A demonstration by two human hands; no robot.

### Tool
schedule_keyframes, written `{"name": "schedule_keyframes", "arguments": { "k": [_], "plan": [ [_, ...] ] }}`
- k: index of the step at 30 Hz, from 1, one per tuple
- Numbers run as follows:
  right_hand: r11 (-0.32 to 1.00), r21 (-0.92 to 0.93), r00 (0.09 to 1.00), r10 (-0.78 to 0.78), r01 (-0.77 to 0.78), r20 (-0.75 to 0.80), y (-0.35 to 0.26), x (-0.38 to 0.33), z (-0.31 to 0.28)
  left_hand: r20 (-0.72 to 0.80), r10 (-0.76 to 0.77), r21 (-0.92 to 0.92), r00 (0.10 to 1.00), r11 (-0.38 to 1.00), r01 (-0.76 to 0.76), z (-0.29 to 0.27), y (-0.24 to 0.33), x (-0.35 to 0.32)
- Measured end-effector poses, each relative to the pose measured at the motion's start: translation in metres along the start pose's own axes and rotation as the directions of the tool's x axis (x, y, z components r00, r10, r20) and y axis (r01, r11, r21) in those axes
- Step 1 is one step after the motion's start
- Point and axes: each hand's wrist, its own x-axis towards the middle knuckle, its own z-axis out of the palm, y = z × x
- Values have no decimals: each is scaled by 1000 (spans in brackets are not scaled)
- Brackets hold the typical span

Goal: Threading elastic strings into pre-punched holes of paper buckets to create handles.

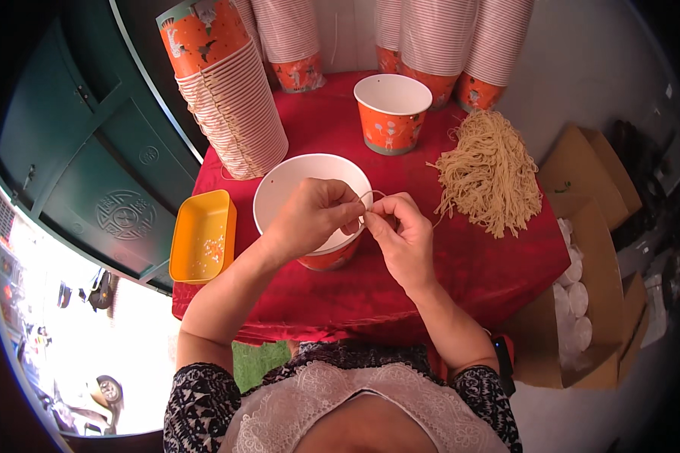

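Observation:
Both my hands meet at the right rim of a white-lined orange paper bucket [331,260] near the table's front. My left hand [310,217] is closed in a pinch on a thin beige string [375,192], reaching across the bucket's mouth. Pinching the same string, my right hand [404,238] sits just outside the rim. The string makes a small loop above my fingertips, and a tail shows right of my right hand. My fingers hide where it meets the bucket. A small dark hole shows on the bucket's far-left inner wall.
A heap of beige strings [491,174] lies right, beside another orange bucket [393,128]. Left stand a tall stack of buckets [230,113] with strings hanging on it and a yellow tray [176,253] holding small white bits. Wrapped stacks [438,38] line the back; a cardboard box [601,249] stands right.

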Motion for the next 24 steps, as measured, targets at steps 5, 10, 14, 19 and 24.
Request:
{"name": "schedule_keyframes", "arguments": {
  "k": [5,10,14,19,24],
  "plan": [
    [988,-70,989,-143,140,-46,-1,-9,2,-107,-45,157,993,986,61,-1,3,-5],
    [883,-247,896,-432,398,-100,2,-9,7,-145,-1,266,989,963,40,2,-4,-4],
    [808,-358,848,-525,468,-74,9,-9,9,-175,197,426,965,899,-106,8,-4,-7],
    [819,-370,857,-505,439,-101,12,-8,11,-158,289,551,944,819,-158,13,5,-12],
    [986,-70,962,-166,154,-217,15,-15,16,-53,383,599,922,751,-277,12,10,-22]
  ]
}}
